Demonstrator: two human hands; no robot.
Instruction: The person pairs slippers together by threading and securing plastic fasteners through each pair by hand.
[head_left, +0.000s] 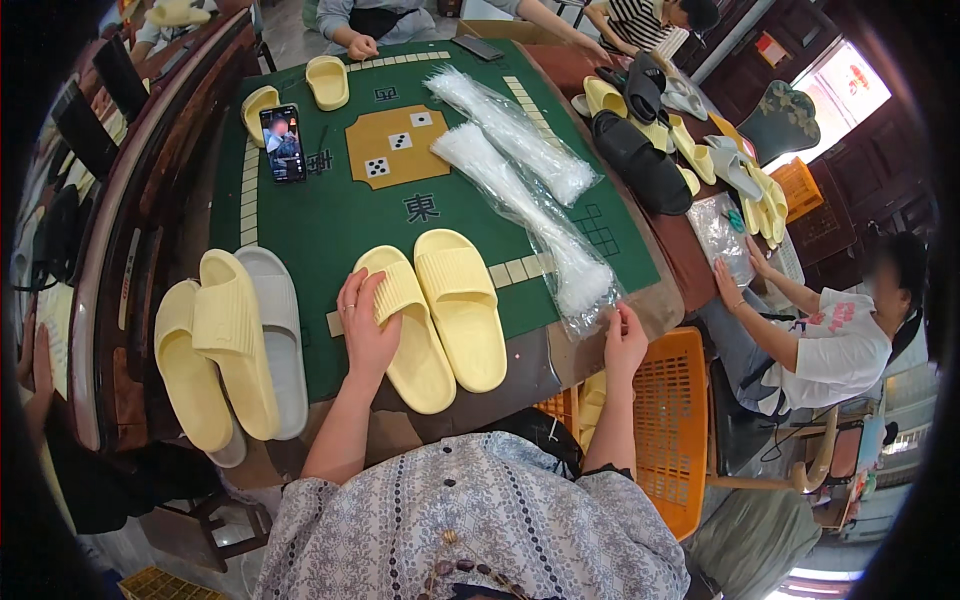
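Patterned blouse (475,520); left fingers (368,294) on ribbed slipper (413,338), right fingers (620,314) pinching plastic bag (535,218).

Your left hand (370,322) reaches farther forward than your right hand (626,345), and the two are well apart. The left is palm down, back toward you, its fingers bent forward and slightly spread, the thumb angled out to the right; how firmly they close, you can't tell from here. Your left forearm (338,430) is bare and slants forward and inward to the wrist (364,380). Your right forearm (611,425) is also bare and points almost straight ahead. On that hand, thumb and forefinger meet in a pinch at the tips, with the other fingers curled in.
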